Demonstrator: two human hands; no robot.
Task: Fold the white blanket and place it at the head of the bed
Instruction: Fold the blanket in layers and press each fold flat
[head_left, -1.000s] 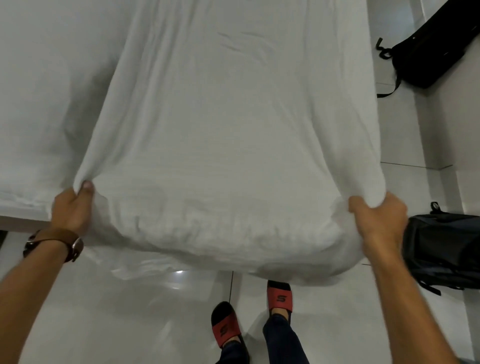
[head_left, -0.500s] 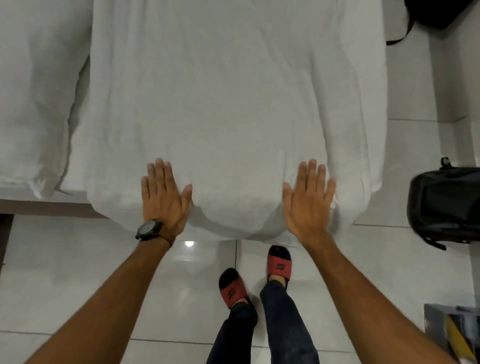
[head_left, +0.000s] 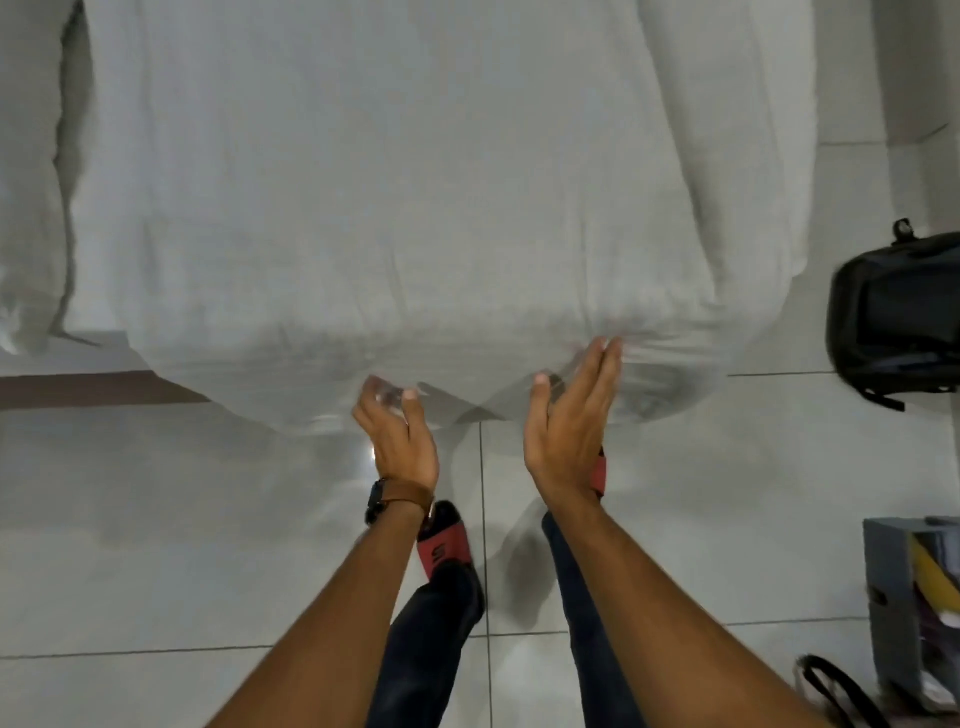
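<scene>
Where soft blanket (head_left: 415, 208) overhangs — empty hands (head_left: 400, 441).

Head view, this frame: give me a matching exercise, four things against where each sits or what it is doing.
Things:
1. white blanket
2. left hand
3. right hand
4. black backpack

States:
A. on the floor at the right edge of view
B. flat and open, fingers pointing at the blanket edge
C. spread over the bed, near edge hanging over the floor
D. watch on the wrist, fingers curled at the hanging edge

Pairs: 1-C, 2-D, 3-B, 4-A
</scene>
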